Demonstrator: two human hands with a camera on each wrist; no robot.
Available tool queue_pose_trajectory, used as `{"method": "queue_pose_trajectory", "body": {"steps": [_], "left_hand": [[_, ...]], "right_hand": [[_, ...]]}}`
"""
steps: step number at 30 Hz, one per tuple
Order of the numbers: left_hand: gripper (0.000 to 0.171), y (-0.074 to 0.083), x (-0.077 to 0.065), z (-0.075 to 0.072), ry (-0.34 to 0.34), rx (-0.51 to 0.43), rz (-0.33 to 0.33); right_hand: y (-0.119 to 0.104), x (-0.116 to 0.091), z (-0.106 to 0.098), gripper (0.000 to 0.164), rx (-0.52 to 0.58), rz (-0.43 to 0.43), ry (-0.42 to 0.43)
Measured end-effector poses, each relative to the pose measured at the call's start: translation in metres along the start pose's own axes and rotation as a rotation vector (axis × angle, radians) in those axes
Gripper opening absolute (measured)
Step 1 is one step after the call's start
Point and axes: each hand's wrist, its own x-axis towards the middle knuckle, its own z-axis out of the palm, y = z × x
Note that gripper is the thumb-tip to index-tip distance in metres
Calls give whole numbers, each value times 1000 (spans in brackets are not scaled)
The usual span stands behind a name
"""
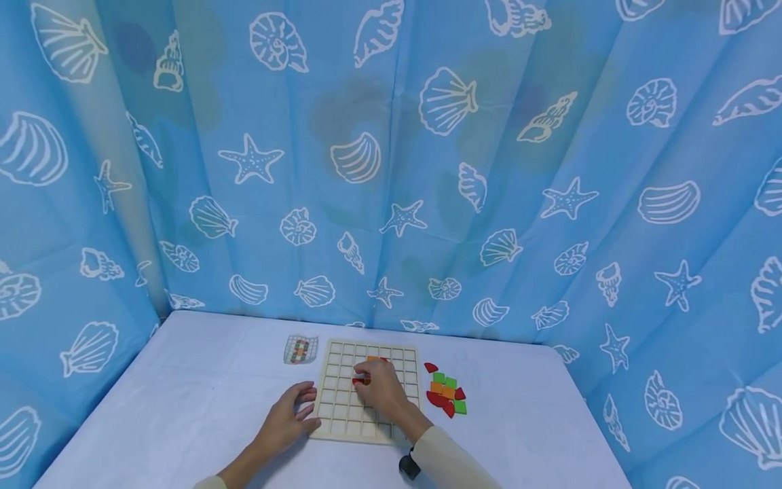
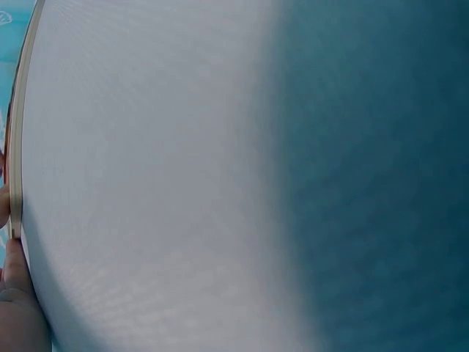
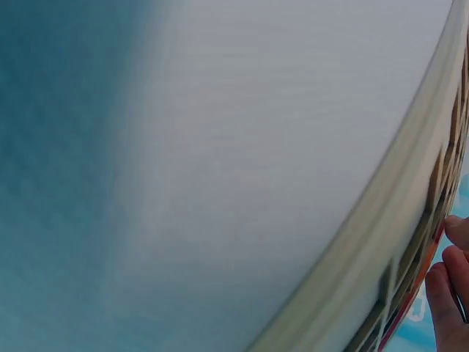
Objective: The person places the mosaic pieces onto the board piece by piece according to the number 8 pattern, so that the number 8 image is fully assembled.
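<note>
A pale wooden grid board (image 1: pixel 327 411) lies on the white table. Over its middle, my right hand (image 1: pixel 383 390) pinches a small red piece (image 1: pixel 356 381) between thumb and fingers, low over the cells. Just beyond those fingers, an orange piece (image 1: pixel 372 358) and a bit of another red piece show on the board; the hand hides the cells beneath it. My left hand (image 1: pixel 284 421) rests at the board's left edge with its fingers loosely bent. In the left wrist view, a finger (image 2: pixel 16 268) of that hand touches the board's edge (image 2: pixel 17 139).
Loose red, orange and green pieces (image 1: pixel 449 382) are grouped to the right of the board. A small card (image 1: pixel 301 350) with a coloured grid pattern lies at the upper left. A black object (image 1: pixel 409 466) is by the right sleeve. Blue shell-print curtains (image 1: pixel 391 170) surround the table.
</note>
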Motion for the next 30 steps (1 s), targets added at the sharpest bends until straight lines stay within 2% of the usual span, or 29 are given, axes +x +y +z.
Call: {"method": "queue_pose_trajectory", "body": {"steps": [6, 12, 24, 30], "left_hand": [[73, 1, 0, 1, 1, -4, 5], [73, 3, 0, 2, 9, -4, 13], [73, 2, 1, 1, 14, 22, -9], [73, 1, 0, 2, 14, 19, -12]], "right_hand": [[2, -1, -1, 26, 13, -1, 16], [10, -2, -14, 27, -17, 45, 28], [68, -20, -54, 29, -99, 235, 122], [93, -40, -72, 31, -184, 267, 151]]}}
